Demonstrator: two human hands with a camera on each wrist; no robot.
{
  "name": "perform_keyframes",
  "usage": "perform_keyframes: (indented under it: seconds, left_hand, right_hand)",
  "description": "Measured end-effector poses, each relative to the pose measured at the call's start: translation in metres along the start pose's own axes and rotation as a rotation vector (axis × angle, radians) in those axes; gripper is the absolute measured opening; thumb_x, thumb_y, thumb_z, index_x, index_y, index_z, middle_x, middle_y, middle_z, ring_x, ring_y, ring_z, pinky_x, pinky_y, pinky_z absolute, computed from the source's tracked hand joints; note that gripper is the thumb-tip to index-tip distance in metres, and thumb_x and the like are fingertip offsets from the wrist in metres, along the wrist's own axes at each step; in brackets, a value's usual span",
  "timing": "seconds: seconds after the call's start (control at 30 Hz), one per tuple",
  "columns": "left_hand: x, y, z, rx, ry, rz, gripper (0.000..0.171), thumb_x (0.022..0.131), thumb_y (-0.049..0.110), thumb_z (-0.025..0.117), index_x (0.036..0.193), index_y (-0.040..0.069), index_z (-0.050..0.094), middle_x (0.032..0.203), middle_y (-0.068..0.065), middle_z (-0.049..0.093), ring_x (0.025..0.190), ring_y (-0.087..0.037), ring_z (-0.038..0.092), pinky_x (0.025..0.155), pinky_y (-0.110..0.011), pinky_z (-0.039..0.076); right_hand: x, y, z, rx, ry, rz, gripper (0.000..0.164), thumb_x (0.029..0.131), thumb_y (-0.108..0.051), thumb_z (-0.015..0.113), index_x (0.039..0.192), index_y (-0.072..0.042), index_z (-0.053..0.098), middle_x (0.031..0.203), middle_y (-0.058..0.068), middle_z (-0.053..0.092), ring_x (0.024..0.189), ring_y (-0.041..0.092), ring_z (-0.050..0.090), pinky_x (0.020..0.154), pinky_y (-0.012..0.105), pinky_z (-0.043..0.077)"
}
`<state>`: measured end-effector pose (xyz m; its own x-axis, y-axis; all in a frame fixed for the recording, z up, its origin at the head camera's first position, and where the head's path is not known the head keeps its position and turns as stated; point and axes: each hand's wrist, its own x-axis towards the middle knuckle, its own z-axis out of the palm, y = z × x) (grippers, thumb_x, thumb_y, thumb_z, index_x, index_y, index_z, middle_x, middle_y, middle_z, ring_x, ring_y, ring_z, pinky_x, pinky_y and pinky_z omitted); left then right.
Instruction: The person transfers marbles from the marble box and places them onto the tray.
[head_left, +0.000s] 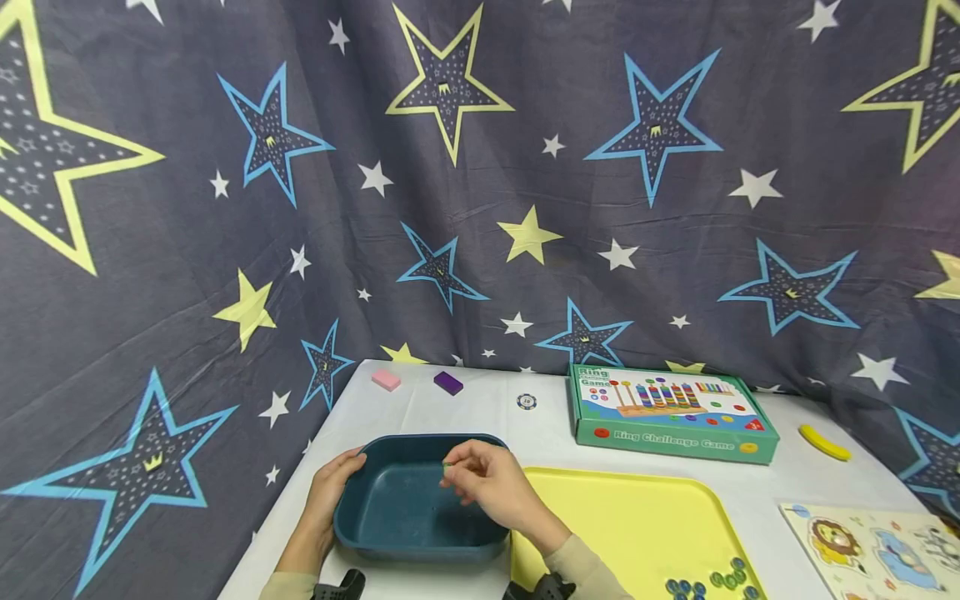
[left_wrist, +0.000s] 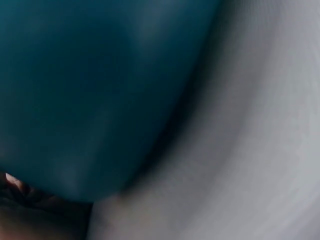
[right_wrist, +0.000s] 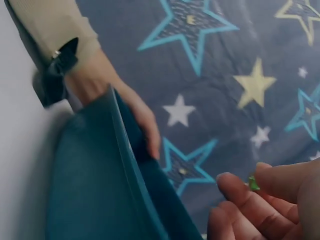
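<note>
My left hand grips the left wall of a dark teal plastic tub, its thumb over the rim. In the right wrist view the same left hand shows along the tub's edge. Above the tub's right half, my right hand pinches a small green glass gem between thumb and forefinger. Only a sliver of that gem shows in the head view. No gems show on the visible floor of the tub. The left wrist view is filled mostly by the tub's outer wall, blurred.
A yellow tray beside the tub bears several blue gems and green gems. Behind stand a Ring Challenge Game box, a poker chip, a purple block and a pink block. Rightward lie a yellow banana-shaped piece and an animal board.
</note>
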<state>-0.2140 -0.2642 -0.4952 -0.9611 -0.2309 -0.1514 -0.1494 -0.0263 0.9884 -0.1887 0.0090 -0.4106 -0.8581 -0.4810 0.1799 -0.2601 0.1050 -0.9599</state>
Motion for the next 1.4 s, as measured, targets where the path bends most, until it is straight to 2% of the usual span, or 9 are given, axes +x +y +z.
perform_keyframes:
  seconds: [0.1,0.3,0.4,0.53,0.73,0.83,0.97,1.2,1.4]
  left_hand:
    - [0.000,0.000,0.000,0.000,-0.002,-0.002,0.047,0.087,0.031,0.057,0.123,0.000,0.053,0.117,-0.010,0.056,0.099,-0.016,0.053,0.079,-0.028,0.044]
    - [0.002,-0.004,-0.001,0.030,0.011,0.005,0.047,0.086,0.032,0.058,0.122,0.002,0.055,0.121,-0.013,0.054,0.107,-0.021,0.050,0.082,-0.029,0.042]
    - [0.001,-0.004,-0.001,0.050,0.018,0.006,0.047,0.086,0.033,0.058,0.121,0.003,0.055,0.121,-0.012,0.054,0.107,-0.021,0.050,0.082,-0.029,0.042]
    - [0.000,-0.003,-0.001,0.051,0.024,0.011,0.049,0.085,0.034,0.059,0.121,0.001,0.055,0.120,-0.013,0.055,0.104,-0.020,0.051,0.081,-0.028,0.043]
    - [-0.001,-0.002,0.002,0.038,0.020,0.011,0.051,0.084,0.034,0.060,0.122,0.000,0.054,0.119,-0.013,0.056,0.103,-0.020,0.052,0.080,-0.028,0.044]
    - [0.000,-0.002,0.003,0.041,0.028,0.014,0.051,0.084,0.034,0.061,0.121,0.000,0.055,0.119,-0.013,0.056,0.103,-0.020,0.052,0.079,-0.028,0.044]
    - [0.000,-0.002,0.004,0.054,0.032,0.014,0.050,0.084,0.034,0.061,0.121,0.001,0.055,0.119,-0.013,0.056,0.105,-0.021,0.052,0.080,-0.027,0.043]
    - [0.000,-0.003,0.003,0.087,0.028,0.018,0.052,0.084,0.037,0.060,0.122,0.001,0.054,0.122,-0.012,0.054,0.109,-0.022,0.050,0.082,-0.027,0.042]
    - [0.001,-0.003,0.004,0.086,0.029,0.018,0.049,0.085,0.035,0.059,0.121,0.002,0.055,0.122,-0.012,0.055,0.109,-0.020,0.050,0.085,-0.030,0.041]
  right_hand:
    - [-0.011,0.000,-0.017,0.048,0.068,0.026,0.016,0.089,-0.011,0.056,0.100,0.001,0.059,0.085,0.014,0.066,0.066,0.026,0.060,0.059,0.036,0.052]
    - [-0.026,0.035,-0.045,0.028,0.264,0.045,0.017,0.086,-0.011,0.060,0.099,0.000,0.059,0.081,0.012,0.063,0.067,0.023,0.059,0.053,0.034,0.050]
    - [-0.035,0.049,-0.055,0.010,0.348,0.110,0.015,0.083,-0.007,0.062,0.096,0.001,0.060,0.078,0.012,0.062,0.060,0.020,0.055,0.051,0.033,0.049]
    - [-0.047,0.065,-0.067,-0.061,0.400,0.187,0.012,0.082,-0.007,0.064,0.093,-0.002,0.063,0.075,0.009,0.059,0.053,0.018,0.050,0.047,0.028,0.045]
    - [-0.061,0.085,-0.081,-0.324,0.425,0.232,0.006,0.080,-0.012,0.067,0.086,-0.011,0.065,0.072,-0.002,0.056,0.062,0.010,0.049,0.055,0.022,0.042]
    - [-0.067,0.091,-0.084,-0.400,0.406,0.262,0.005,0.081,-0.014,0.067,0.086,-0.014,0.065,0.070,-0.004,0.055,0.059,0.008,0.048,0.051,0.022,0.040]
    - [-0.070,0.097,-0.087,-0.458,0.384,0.277,0.004,0.080,-0.015,0.068,0.083,-0.016,0.066,0.067,-0.005,0.056,0.052,0.008,0.045,0.044,0.021,0.037]
    - [-0.070,0.105,-0.085,-0.549,0.391,0.285,0.006,0.077,-0.017,0.071,0.078,-0.021,0.067,0.064,-0.011,0.055,0.059,0.005,0.046,0.054,0.021,0.038]
    - [-0.069,0.106,-0.085,-0.565,0.400,0.290,0.006,0.076,-0.017,0.071,0.079,-0.021,0.067,0.065,-0.012,0.055,0.060,0.005,0.047,0.055,0.021,0.038]
